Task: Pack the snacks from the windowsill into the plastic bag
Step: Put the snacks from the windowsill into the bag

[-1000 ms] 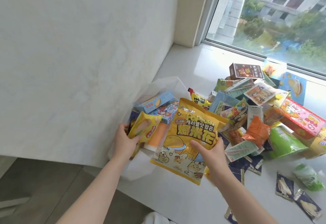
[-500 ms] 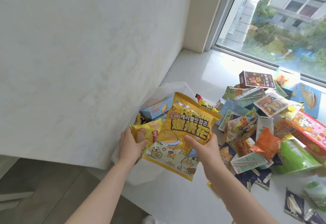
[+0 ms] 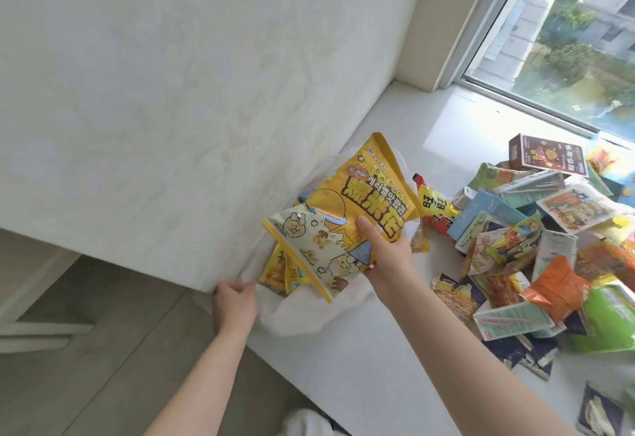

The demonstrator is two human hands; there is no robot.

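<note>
Popcorn bag at plastic bag mouth
Right hand grips it, tilted; left hand pinches the rim. Best to pull rim wider, feed lower corner first. Snack pile sits on windowsill.
</note>
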